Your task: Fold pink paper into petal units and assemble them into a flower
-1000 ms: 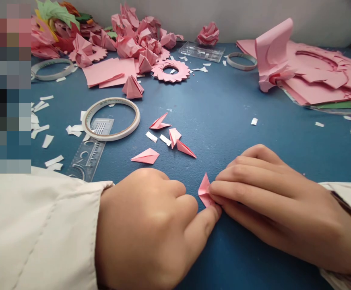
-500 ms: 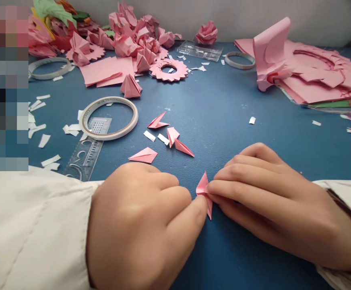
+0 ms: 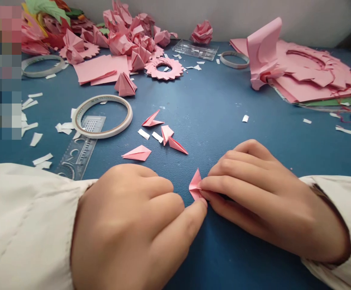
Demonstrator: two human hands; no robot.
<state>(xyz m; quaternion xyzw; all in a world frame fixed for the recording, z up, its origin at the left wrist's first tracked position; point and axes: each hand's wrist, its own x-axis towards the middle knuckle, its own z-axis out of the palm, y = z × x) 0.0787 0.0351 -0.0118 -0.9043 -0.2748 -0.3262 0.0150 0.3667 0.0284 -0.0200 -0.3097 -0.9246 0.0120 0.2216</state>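
Observation:
A small folded pink paper piece [image 3: 195, 186] stands between my two hands on the blue table, its creased upper point showing. My right hand [image 3: 263, 193] pinches its right edge between fingertips and thumb. The fingers of my left hand [image 3: 130, 221] are curled in, and its thumb presses the lower part of the piece, hiding the bottom point. Just beyond lie more folded pink pieces: a kite-shaped one [image 3: 137, 153], a forked one [image 3: 152, 119], and a pair touching each other [image 3: 167, 134].
A tape roll [image 3: 129, 117] rests over a clear ruler [image 3: 83, 149] on the left. White paper scraps [image 3: 36, 139] are scattered about. Behind are a pink paper ring [image 3: 151, 69], crumpled pink paper flowers [image 3: 121, 42], a clear plastic case [image 3: 193, 50] and stacked pink sheets [image 3: 302, 90].
My left thumb has slid over the paper's lower point, which showed before. My right hand keeps its pinch. The whole scene has shifted slightly left in view.

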